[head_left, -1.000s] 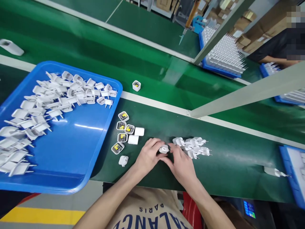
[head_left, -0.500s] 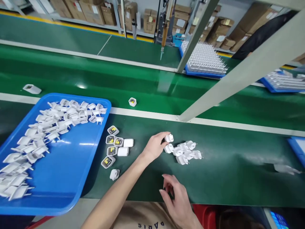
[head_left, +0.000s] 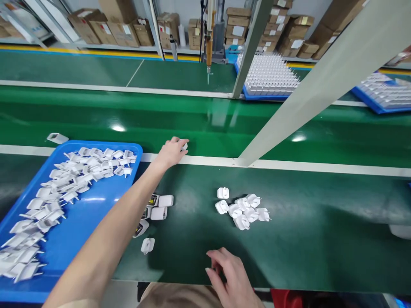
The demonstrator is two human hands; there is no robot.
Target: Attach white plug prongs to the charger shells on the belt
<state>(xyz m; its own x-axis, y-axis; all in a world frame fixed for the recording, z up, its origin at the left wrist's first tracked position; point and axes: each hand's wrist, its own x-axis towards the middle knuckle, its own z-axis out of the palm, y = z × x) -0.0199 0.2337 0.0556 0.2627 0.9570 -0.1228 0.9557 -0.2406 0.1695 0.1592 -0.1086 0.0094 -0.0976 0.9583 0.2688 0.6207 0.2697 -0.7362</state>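
My left hand reaches far forward to the white strip along the conveyor, its fingers curled over a small white charger shell. My right hand rests near the table's front edge, fingers loose and apart, holding nothing. Between my hands lies a small pile of white plug pieces on the green mat. A cluster of charger shells, some showing yellow inside, sits partly hidden under my left forearm. One lone plug piece lies nearer to me.
A blue tray at the left holds several loose white plug pieces. A slanted metal post crosses the conveyor. Blue trays of upright parts stand beyond, near a hanging nozzle and cardboard boxes. A white part lies on the belt.
My left hand left the pile of plug pieces and stretched forward to the shell on the conveyor edge. My right hand stayed near the front edge. The camera tilted up.
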